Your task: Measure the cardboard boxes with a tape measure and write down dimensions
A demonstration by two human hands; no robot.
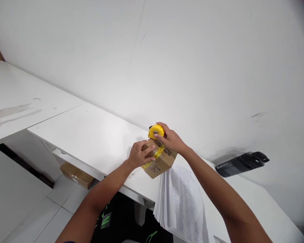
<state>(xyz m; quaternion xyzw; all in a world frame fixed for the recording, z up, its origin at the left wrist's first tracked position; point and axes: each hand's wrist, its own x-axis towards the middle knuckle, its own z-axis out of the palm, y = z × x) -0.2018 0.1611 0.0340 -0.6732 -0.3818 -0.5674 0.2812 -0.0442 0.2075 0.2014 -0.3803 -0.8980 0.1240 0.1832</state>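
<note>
Right hand (171, 139) is clamped on tape measure (156, 130) at box's (164, 162) far corner; left hand (138, 155), nearer, is closed over box's left edge, blade (158, 152) stretched across box top between them.

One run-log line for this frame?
left hand: pins tape blade on cardboard box | right hand: grips yellow tape measure at box's far edge | nearby: paper stack, black bottle lying on white table

You're in a plain packing room: white tables (91, 135) along a bare wall (192, 50), printed sheets (182, 202) at 5 o'clock, cartons (77, 174) at 8 o'clock.
</note>
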